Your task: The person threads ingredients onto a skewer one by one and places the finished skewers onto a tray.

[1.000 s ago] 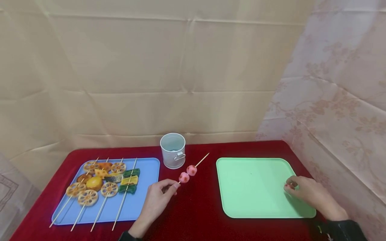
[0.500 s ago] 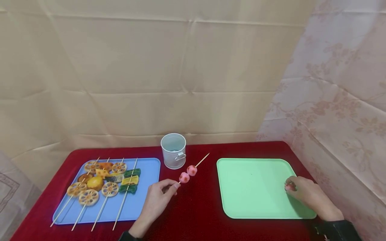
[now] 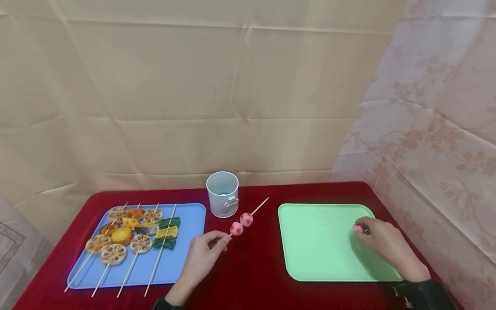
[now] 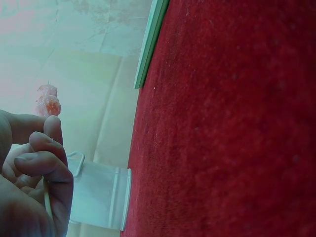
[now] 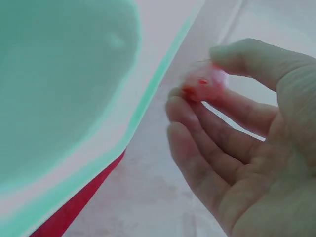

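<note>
My left hand (image 3: 204,255) pinches the lower part of a wooden skewer (image 3: 260,205) that slants up to the right. Two pink balls (image 3: 241,224) with reddish-brown spots are threaded on it, just beyond the fingertips; the left wrist view shows the stick's lower end curving past the curled fingers (image 4: 48,163). Over the right side of the green tray (image 3: 321,243), my right hand (image 3: 387,245) holds a single pink ball (image 5: 205,81) between thumb and fingertips. In the head view that ball is partly hidden by the hand.
A blue tray (image 3: 190,215) at the left carries several skewers with lotus root slices (image 3: 113,254), a yellow piece (image 3: 122,236) and green pieces (image 3: 169,222). Behind the left hand stands a small white metal bucket (image 3: 222,196). A red cloth (image 3: 248,275) covers the table, with a beige curtain (image 3: 193,94) behind.
My right hand, with the pink ball, has lifted and moved left over the green tray. The left hand and its skewer have stayed in place.
</note>
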Demonstrator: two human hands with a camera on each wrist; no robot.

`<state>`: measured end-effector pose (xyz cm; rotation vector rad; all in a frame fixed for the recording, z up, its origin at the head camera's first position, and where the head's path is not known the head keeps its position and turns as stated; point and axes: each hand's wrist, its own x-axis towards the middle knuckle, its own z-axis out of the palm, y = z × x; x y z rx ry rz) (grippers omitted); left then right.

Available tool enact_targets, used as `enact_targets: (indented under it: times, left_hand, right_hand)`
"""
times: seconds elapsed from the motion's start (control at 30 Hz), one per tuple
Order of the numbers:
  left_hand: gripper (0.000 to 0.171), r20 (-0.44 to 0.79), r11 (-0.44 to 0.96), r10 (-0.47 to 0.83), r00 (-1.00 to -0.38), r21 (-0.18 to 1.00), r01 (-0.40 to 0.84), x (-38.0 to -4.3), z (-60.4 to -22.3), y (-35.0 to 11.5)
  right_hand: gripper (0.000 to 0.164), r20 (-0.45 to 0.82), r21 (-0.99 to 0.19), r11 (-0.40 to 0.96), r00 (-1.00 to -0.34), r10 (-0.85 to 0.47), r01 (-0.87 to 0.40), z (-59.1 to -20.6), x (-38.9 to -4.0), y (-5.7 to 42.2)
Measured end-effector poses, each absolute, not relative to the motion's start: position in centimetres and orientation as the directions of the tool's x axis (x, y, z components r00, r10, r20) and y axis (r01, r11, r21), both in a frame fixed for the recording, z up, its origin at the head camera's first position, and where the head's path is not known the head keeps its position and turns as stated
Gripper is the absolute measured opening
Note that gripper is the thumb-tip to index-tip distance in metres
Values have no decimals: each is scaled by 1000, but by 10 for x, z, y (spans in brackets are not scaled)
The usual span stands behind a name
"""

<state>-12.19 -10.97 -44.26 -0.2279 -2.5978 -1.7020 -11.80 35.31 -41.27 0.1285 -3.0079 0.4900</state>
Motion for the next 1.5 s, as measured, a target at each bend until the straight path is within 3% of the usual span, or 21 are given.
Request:
enact_targets:
  times: [0.23, 0.5, 0.77, 1.0, 1.27, 1.5]
  left_hand:
    - [6, 118, 391, 102, -988, 908, 148, -122, -443, -109]
    - [7, 123, 390, 110, -986, 908, 157, -121, -442, -108]
    - [7, 124, 385, 120, -985, 909, 161, -121, -441, -108]
    - [7, 119, 383, 117, -986, 910, 156, -120, -441, -107]
    - [6, 118, 379, 115, -986, 913, 153, -120, -441, -107]
    - [7, 127, 381, 121, -984, 910, 164, -119, -442, -107]
  right_hand:
    - [19, 229, -369, 920, -972, -50, -134, -404, -125, 324]
    - [21, 420, -423, 863, -904, -83, -276, -402, -135, 292]
    - [37, 219, -704, 692, -976, -6, -162, -394, -142, 258]
    - [42, 110, -910, 398, -993, -43, -118, -390, -152, 231]
    - [42, 75, -990, 117, -995, -69, -82, -390, -160, 210]
    - [41, 42, -985, -169, -998, -55, -32, -396, -165, 191]
